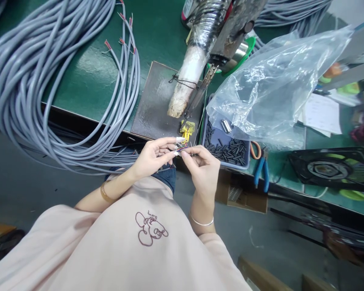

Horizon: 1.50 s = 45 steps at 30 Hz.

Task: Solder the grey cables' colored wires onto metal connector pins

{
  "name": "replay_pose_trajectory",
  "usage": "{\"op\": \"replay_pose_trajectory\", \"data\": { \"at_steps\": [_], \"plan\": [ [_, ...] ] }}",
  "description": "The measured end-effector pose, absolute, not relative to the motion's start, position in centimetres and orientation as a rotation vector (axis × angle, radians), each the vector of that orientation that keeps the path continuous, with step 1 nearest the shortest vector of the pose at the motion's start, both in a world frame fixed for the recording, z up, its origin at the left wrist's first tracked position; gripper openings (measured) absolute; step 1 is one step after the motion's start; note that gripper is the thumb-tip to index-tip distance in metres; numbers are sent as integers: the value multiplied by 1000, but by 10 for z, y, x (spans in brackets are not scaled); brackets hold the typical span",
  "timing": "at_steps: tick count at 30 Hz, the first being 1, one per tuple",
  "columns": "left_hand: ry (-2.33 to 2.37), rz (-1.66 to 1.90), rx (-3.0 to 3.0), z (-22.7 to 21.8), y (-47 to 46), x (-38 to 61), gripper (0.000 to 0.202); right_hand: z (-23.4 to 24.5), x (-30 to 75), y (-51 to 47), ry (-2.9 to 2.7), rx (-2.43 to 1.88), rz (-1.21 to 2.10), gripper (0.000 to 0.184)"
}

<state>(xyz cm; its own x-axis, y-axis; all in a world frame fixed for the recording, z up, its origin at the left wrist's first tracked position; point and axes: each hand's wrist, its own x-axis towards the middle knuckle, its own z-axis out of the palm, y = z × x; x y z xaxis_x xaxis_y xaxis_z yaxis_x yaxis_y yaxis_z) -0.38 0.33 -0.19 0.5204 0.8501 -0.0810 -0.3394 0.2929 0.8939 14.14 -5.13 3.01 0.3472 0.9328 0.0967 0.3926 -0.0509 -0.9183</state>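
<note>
One big coil of round grey cables [30, 72] lies far left of one blue plastic tray [248, 158]. Near the tray's left side, one right hand [203, 165] pinches thin coloured wires [183, 148]; I can't tell whether one left hand [154, 157] pinches too.

- No text readable for certain.
- Pink shirt [115, 254]: small dark script [152, 215] beside line drawing [151, 229], upside down to the camera; wording unclear.
- White papers [321, 114], right side of table [160, 44]: any print too faint.
- Black fan [297, 163]: hub [329, 169] markings blurred.
</note>
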Motion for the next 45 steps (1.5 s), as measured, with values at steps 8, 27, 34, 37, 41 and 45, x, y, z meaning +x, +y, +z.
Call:
{"op": "replay_pose_trajectory", "data": {
  "at_steps": [8, 27, 34, 37, 41, 45],
  "plan": [
    [660, 880, 1002, -3, 3, -3, 40, 28, 138, -50, -1130, -1669, 677, 17],
    [648, 862, 964, -1, 3, -2, 28, 24, 144, -48, -1140, -1588, 545, 18],
    [627, 777, 908, 2, 4, -6, 34, 25, 150, -45, -1292, -1532, 576, 10],
    [623, 772, 871, 3, 4, -6, 38, 25, 152, -46, -1325, -1561, 541, 6],
    [639, 811, 831, 3, 5, -5, 34, 25, 145, -52, -1452, -1559, 309, 11],
    [645, 835, 758, 6, 11, -5, 30, 18, 124, -60, -1799, -1409, -61, 13]
  ]
}}
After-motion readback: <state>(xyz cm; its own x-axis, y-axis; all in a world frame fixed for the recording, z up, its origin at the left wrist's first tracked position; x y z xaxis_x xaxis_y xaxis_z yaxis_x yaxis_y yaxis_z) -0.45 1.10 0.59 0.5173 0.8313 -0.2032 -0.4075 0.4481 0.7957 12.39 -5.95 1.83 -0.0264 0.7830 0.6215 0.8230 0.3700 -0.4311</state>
